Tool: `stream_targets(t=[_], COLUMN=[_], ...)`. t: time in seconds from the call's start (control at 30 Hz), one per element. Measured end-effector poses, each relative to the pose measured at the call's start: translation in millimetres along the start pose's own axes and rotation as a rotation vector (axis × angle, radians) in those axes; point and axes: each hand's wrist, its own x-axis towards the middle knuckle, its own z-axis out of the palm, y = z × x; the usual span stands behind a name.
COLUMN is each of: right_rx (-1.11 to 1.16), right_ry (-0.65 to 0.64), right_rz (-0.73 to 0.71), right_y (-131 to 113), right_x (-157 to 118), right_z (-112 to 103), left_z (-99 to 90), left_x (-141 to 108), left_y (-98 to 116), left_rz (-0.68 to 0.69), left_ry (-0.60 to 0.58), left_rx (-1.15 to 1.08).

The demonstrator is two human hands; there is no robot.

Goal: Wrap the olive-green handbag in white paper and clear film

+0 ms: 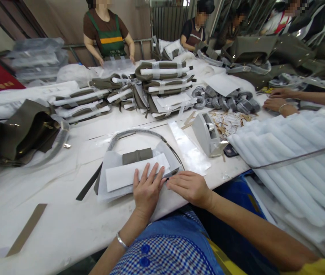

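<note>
My left hand (148,191) lies with spread fingers on a white foam strip (122,176). That strip rests on a translucent wrapping sheet (113,196), just in front of an olive folded piece (137,156). A wrapped strap (134,131) curves behind them and runs down the right side. My right hand (189,187) has its fingers pressed together at a small dark tip, close to my left thumb; what it holds is mostly hidden.
A tape dispenser (206,134) stands right of the strap, near a shiny plastic sheet (189,147). White foam rolls (291,164) fill the right. Wrapped olive pieces (165,72) lie behind; an olive bag (28,133) is at left. A co-worker's hands (282,101) work at right.
</note>
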Motion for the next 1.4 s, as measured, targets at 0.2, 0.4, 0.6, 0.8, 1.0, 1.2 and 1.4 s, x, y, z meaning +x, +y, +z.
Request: stream_targets(t=[0.2, 0.4, 0.6, 0.8, 1.0, 1.2, 1.4], right_rx=[-0.046, 0.029, 0.143, 0.080, 0.032, 0.082, 0.134], right_ry=[0.004, -0.180, -0.216, -0.151, -0.124, -0.144, -0.294], right_rz=[0.034, 0.109, 0.070, -0.099, -0.096, 0.018, 0.371], right_y=[18.9, 33.1, 26.4, 10.4, 13.5, 30.9, 39.6], right_x=[19.6, 28.0, 20.9, 9.5, 14.8, 29.3, 36.3], right_z=[9.5, 12.0, -1.4, -13.3, -11.3, 5.9, 19.5], left_z=[-4.1, -2.9, -3.4, -3.5, -2.7, -4.4, -4.4], left_x=[1.4, 2.3, 3.4, 3.2, 2.6, 2.6, 1.0], left_y=[-0.1, -1.8, -3.7, -4.2, -4.0, -4.6, -7.9], left_rz=[-0.003, -0.007, -0.013, -0.019, -0.016, -0.001, 0.017], left_ry=[-0.013, -0.014, -0.038, -0.055, -0.064, -0.058, -0.055], left_rx=[-0.027, -0.046, -0.085, -0.088, -0.091, -0.087, -0.098])
